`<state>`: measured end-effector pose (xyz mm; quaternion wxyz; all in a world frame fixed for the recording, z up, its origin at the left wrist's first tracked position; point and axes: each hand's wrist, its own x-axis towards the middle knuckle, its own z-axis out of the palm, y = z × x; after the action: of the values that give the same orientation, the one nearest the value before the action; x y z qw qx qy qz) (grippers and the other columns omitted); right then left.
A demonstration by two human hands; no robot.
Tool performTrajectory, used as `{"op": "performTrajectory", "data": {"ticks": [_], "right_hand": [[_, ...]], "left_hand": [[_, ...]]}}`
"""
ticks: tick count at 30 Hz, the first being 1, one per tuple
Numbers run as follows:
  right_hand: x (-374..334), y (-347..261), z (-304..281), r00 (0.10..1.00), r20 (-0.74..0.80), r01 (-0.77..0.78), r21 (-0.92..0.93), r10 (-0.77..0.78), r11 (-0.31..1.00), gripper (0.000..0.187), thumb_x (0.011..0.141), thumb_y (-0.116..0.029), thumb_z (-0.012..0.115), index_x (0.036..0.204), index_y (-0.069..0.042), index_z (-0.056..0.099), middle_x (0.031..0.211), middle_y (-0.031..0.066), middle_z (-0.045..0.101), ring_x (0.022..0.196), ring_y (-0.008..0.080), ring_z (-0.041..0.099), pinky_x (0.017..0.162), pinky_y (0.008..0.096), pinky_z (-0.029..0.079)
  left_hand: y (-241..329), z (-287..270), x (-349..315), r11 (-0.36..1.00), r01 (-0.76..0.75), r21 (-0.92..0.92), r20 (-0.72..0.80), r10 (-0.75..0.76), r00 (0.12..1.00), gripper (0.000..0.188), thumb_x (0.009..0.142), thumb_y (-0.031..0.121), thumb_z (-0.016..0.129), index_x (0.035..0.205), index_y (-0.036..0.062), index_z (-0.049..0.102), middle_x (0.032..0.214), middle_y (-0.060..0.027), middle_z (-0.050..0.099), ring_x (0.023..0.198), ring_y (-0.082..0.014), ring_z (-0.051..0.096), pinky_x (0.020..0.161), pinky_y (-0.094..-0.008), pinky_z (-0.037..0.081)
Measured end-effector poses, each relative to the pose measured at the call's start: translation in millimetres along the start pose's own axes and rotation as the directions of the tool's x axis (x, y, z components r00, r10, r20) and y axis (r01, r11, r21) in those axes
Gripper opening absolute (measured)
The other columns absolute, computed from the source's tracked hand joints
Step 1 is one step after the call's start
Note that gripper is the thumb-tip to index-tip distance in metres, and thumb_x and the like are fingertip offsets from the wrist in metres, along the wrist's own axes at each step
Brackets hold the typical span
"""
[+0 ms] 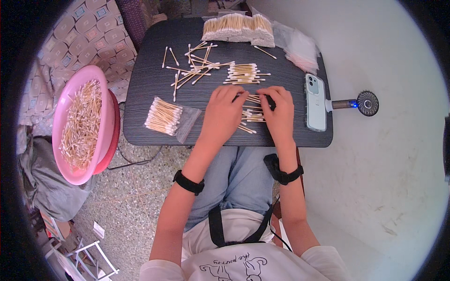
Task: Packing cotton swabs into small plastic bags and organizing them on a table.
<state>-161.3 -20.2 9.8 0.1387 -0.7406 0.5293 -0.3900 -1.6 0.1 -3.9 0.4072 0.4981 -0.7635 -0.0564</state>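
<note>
Wooden-stick cotton swabs lie between my two hands near the front edge of the black table. My left hand (222, 112) has its fingers curled in at the left tips of a small group of cotton swabs (253, 99). Facing it, my right hand (280, 111) pinches in at the right tips of the same group. More loose cotton swabs (252, 114) lie below, between the hands, partly hidden by them. Just beyond my fingers is a neat stack of cotton swabs (243, 73), lying side by side. Farther left, scattered cotton swabs (194, 65) cross one another.
A filled clear bag of cotton swabs (164, 115) lies left on the black table (140, 89). Several packed bundles (239, 28) and clear empty bags (300, 49) sit at the back. A phone (316, 103) and small fan (367, 103) are right; a pink basin (104, 131) of swabs stands left.
</note>
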Motion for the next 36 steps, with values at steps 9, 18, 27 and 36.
{"op": "performTrajectory", "data": {"ticks": [9,18,27,36], "right_hand": [[-2.2,4.6,0.0,1.0,-0.001,0.017,-0.067,-0.017,0.998,0.012,0.081,-0.006,0.065,0.093,-0.004,0.069,0.088,0.01,0.059,0.088,0.0282,0.054,0.08,0.0374,0.044],[-4.8,3.6,3.8,0.998,-0.035,0.054,-0.071,-0.056,0.996,0.015,0.083,-0.003,0.061,0.096,-0.003,0.067,0.094,0.0116,0.057,0.089,0.0298,0.053,0.079,0.038,0.044],[-0.6,1.5,0.6,0.999,-0.003,0.049,-0.126,-0.05,0.991,0.015,0.082,-0.005,0.063,0.095,-0.004,0.069,0.095,0.0109,0.058,0.089,0.0287,0.053,0.079,0.0374,0.045],[-7.8,7.5,-16.7,1.0,-0.009,-0.018,-0.193,0.017,0.981,0.017,0.083,-0.008,0.065,0.098,-0.005,0.072,0.094,0.0106,0.059,0.089,0.0279,0.053,0.08,0.037,0.045]], "left_hand": [[0.3,2.0,-0.1,1.0,0.009,0.015,0.009,-0.009,1.0,0.038,0.072,-0.003,0.059,0.109,0.0039,0.065,0.108,-0.0095,0.058,0.105,-0.0299,0.054,0.093,-0.0415,0.042],[-0.1,3.9,-0.7,0.997,-0.023,0.078,0.024,0.021,0.999,0.041,0.071,-0.005,0.055,0.109,0.0057,0.066,0.109,-0.0093,0.058,0.105,-0.0281,0.054,0.092,-0.0391,0.043],[0.6,2.8,-1.0,0.998,0.049,0.043,0.059,-0.052,0.997,0.045,0.072,-0.007,0.053,0.113,0.0075,0.066,0.105,-0.0096,0.056,0.102,-0.0275,0.053,0.089,-0.0383,0.044],[0.2,3.4,-0.9,0.998,0.044,0.039,0.027,-0.045,0.999,0.048,0.072,-0.007,0.054,0.117,0.0047,0.062,0.106,-0.0103,0.057,0.102,-0.0283,0.053,0.089,-0.0398,0.045]]}}
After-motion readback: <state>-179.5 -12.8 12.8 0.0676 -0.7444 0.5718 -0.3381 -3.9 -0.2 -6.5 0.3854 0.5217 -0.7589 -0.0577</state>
